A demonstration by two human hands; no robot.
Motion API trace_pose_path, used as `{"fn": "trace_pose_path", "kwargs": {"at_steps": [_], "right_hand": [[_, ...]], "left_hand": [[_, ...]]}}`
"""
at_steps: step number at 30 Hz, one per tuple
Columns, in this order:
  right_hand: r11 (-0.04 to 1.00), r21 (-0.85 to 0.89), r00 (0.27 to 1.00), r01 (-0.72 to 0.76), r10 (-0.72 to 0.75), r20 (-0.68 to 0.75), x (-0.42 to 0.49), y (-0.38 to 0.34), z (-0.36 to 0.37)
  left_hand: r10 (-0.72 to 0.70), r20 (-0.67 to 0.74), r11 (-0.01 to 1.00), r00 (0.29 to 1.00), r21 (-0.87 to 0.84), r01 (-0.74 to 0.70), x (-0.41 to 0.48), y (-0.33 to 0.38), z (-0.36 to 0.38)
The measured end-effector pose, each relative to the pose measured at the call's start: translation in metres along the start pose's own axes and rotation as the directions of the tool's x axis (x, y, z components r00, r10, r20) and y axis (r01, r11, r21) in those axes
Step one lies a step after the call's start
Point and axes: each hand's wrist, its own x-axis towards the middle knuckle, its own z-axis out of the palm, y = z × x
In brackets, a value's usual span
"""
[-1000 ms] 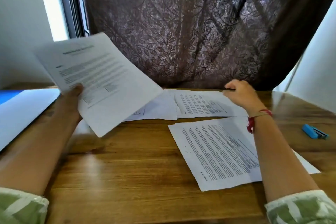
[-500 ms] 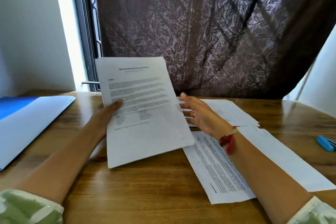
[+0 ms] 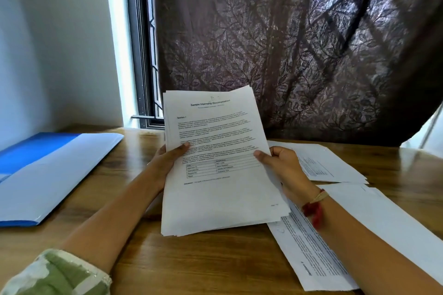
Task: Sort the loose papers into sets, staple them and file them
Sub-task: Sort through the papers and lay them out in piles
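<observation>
Both hands hold a thin stack of white printed sheets [image 3: 218, 163] tilted upright above the brown wooden table [image 3: 191, 266]: the left hand [image 3: 167, 160] pinches its left edge, the right hand [image 3: 280, 165] its right edge, thumbs on the front page. More printed white sheets [image 3: 318, 163] lie flat to the right, and an open blue folder [image 3: 48, 175] lies well apart on the left.

The held stack [image 3: 223, 199] hid the fingers of the left hand [image 3: 167, 161] and the right hand [image 3: 281, 165] behind it. Its body text was too small to read. The blue folder [image 3: 48, 175] ran off the left edge. The right forearm [image 3: 359, 242] covered part of the near sheet [image 3: 309, 256], whose blurred lines were perhaps print.
</observation>
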Motion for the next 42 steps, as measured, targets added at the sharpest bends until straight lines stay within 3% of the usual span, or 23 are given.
{"fn": "trace_pose_path", "kwargs": {"at_steps": [7, 12, 15, 17, 20, 26, 31, 35, 38, 42], "right_hand": [[0.995, 0.096, 0.999, -0.029, 0.033, -0.034, 0.006, -0.006, -0.006], [0.995, 0.083, 0.953, 0.057, -0.029, -0.302, 0.017, -0.015, -0.03], [0.964, 0.259, 0.877, 0.059, 0.073, -0.475, 0.024, -0.019, -0.055], [0.93, 0.367, 0.874, 0.005, 0.174, -0.454, 0.029, -0.016, -0.07], [0.892, 0.441, 0.922, -0.1, 0.25, -0.297, 0.035, -0.011, -0.077], [0.966, 0.25, 0.992, -0.064, 0.088, -0.087, 0.027, -0.013, -0.057], [1.0, 0.001, 0.989, 0.031, -0.031, -0.147, 0.02, 0.001, -0.029], [0.963, -0.213, 0.958, 0.165, -0.207, -0.198, 0.013, 0.001, -0.02], [0.94, -0.265, 0.945, 0.216, -0.269, -0.186, 0.006, -0.001, -0.009], [0.955, -0.225, 0.954, 0.194, -0.237, -0.183, 0.004, 0.002, 0.005]], "left_hand": [[-0.006, 0.001, 1.0, 1.0, -0.011, 0.006, 0.0, 0.002, -0.001], [0.05, -0.113, 0.995, 0.992, -0.08, -0.059, 0.003, 0.003, -0.006], [0.117, -0.279, 0.988, 0.953, -0.067, -0.141, 0.008, 0.008, -0.018], [0.135, -0.344, 0.988, 0.929, -0.022, -0.152, 0.01, 0.009, -0.028], [0.124, -0.32, 0.992, 0.939, 0.004, -0.13, 0.011, 0.006, -0.034], [0.058, -0.191, 0.998, 0.98, 0.007, -0.058, 0.009, 0.002, -0.021], [-0.041, -0.134, 0.999, 0.99, 0.02, 0.044, 0.011, 0.0, -0.017], [-0.051, -0.133, 0.998, 0.99, 0.02, 0.054, 0.012, -0.001, -0.014], [-0.049, -0.104, 0.998, 0.993, 0.027, 0.052, 0.01, -0.002, -0.013], [-0.04, -0.104, 0.998, 0.994, 0.038, 0.044, 0.007, 0.0, -0.009]]}}
